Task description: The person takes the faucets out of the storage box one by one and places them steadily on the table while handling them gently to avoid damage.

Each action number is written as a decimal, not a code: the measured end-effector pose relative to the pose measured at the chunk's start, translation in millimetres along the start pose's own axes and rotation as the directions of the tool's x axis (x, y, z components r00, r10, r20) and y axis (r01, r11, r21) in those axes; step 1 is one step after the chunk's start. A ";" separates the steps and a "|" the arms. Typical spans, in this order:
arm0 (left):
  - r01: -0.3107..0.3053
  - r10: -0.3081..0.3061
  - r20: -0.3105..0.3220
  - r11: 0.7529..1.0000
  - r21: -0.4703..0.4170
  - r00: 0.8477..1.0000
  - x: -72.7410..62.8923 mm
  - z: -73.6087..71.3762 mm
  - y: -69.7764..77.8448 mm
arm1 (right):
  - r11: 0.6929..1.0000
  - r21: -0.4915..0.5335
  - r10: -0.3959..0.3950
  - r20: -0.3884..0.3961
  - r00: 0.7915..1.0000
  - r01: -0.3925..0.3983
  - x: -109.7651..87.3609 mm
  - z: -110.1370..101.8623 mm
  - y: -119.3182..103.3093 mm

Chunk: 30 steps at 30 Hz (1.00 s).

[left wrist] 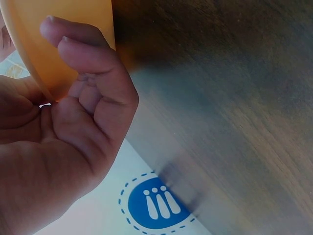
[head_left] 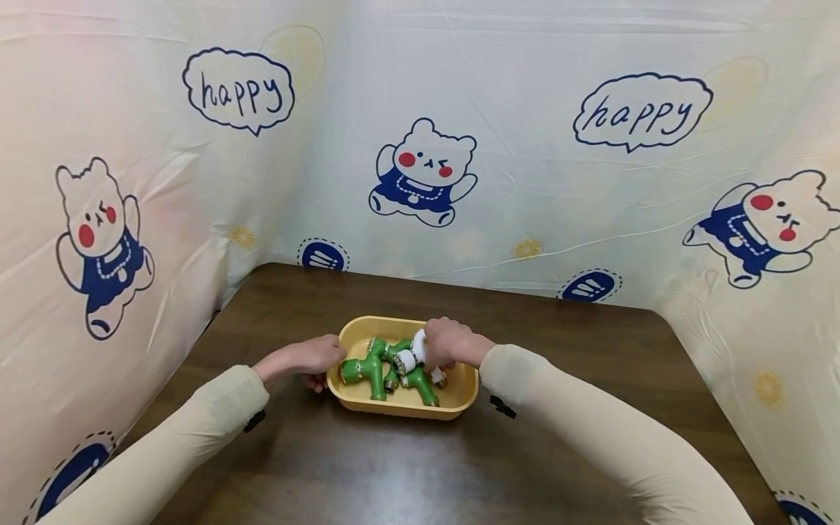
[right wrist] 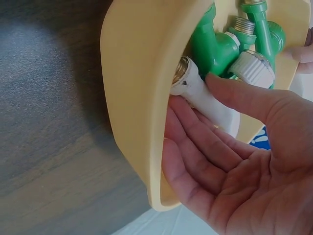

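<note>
A yellow plastic basin (head_left: 402, 410) stands on the brown table. At its left end my left hand (head_left: 316, 356) grips the rim; in the left wrist view the curled fingers (left wrist: 90, 56) lie against the outer wall. Over the right end, my right hand (head_left: 448, 341) holds a white pipe fitting (right wrist: 217, 108), with the thumb on one side and fingers on the other. The fitting has a brass-threaded end and a ribbed white collar (head_left: 405, 362). Several green branched pipe fittings (head_left: 375, 378) with metal ends lie in the basin beside it, partly overlapping.
The dark wooden table (head_left: 394, 474) extends around the basin. Behind it and at both sides hangs a pale curtain (head_left: 525, 175) printed with cartoon bears and the word "happy".
</note>
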<state>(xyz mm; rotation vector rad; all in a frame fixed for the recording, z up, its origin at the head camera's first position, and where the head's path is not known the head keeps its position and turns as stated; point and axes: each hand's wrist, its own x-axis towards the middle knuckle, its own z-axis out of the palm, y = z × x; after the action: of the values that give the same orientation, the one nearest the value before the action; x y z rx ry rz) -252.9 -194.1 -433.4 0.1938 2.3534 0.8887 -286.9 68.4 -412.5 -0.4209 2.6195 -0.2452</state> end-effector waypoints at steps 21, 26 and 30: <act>-0.102 0.101 -0.039 0.994 -0.026 0.994 -0.2 -1.7 -3.8 | 1.000 0.022 -0.009 -0.021 1.000 0.010 0.8 -1.7 0.6; -0.130 0.130 -0.015 0.991 -0.037 0.991 6.3 -3.1 -13.4 | 1.000 0.020 -0.012 -0.021 1.000 0.012 0.0 -1.3 1.1; -0.202 0.203 0.013 0.978 -0.041 0.979 29.8 -3.0 -40.9 | 1.000 0.022 -0.011 -0.019 1.000 0.012 0.0 -0.2 1.8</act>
<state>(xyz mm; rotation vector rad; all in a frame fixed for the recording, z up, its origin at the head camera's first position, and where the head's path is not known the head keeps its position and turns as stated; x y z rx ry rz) -275.6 -217.1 -472.5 0.4299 2.3270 1.0247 -287.4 70.1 -412.7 -0.4286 2.6315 -0.2827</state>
